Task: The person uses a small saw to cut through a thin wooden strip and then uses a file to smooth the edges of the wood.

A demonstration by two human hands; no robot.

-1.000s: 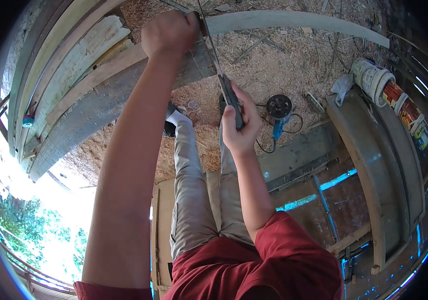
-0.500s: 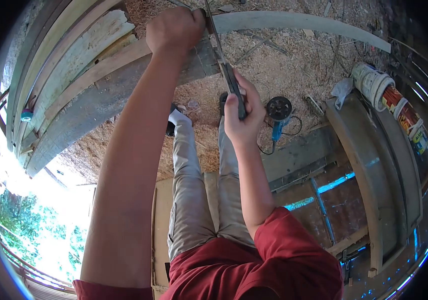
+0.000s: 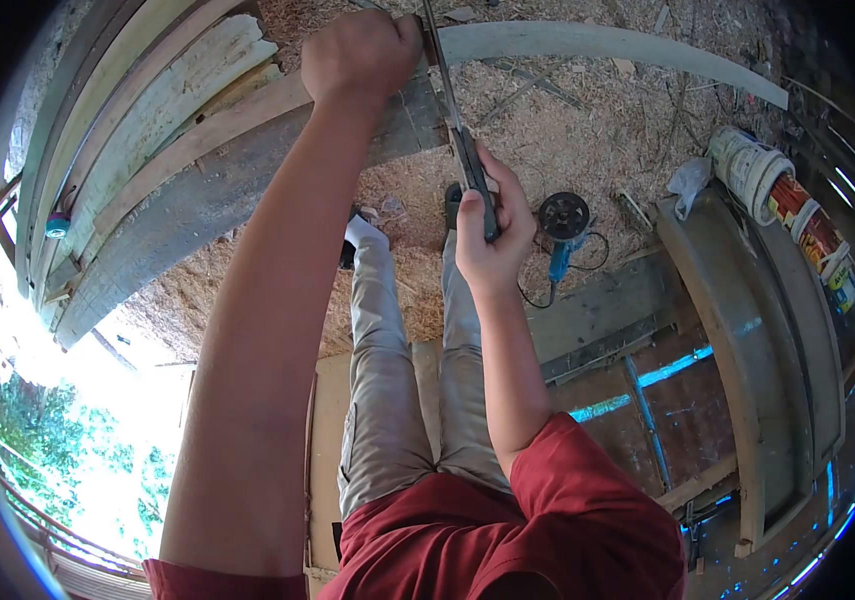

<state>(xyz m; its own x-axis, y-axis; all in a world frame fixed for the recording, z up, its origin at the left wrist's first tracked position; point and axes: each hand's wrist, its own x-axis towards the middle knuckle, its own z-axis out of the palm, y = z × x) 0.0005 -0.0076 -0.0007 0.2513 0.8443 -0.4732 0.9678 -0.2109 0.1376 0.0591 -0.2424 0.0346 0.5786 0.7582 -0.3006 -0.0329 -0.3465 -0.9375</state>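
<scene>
My right hand (image 3: 499, 232) is closed round the dark handle of a long, thin-bladed tool (image 3: 472, 172), its thumb lying along the handle. The tool's narrow blade runs up past the top edge of the view, seen nearly edge-on. Just left of the blade, at the top, my left hand (image 3: 361, 55) makes a fist, back of the hand up. A dark brown edge shows by its thumb, but what the fingers hold is hidden. Beneath and beside my hands lie a wide grey plank (image 3: 248, 185) and a curved pale board (image 3: 598, 42).
A blue power tool (image 3: 561, 255) with a black round head and cord rests on the shavings right of my hand. Long curved planks (image 3: 138, 130) are stacked at left. Several stacked buckets (image 3: 748, 175) lie beside a curved wooden frame (image 3: 723, 300) at right. My legs stretch forward below.
The whole view has shifted slightly to the right in the picture. My left fist sits a little higher against the blade; my right hand keeps its grip on the tool.
</scene>
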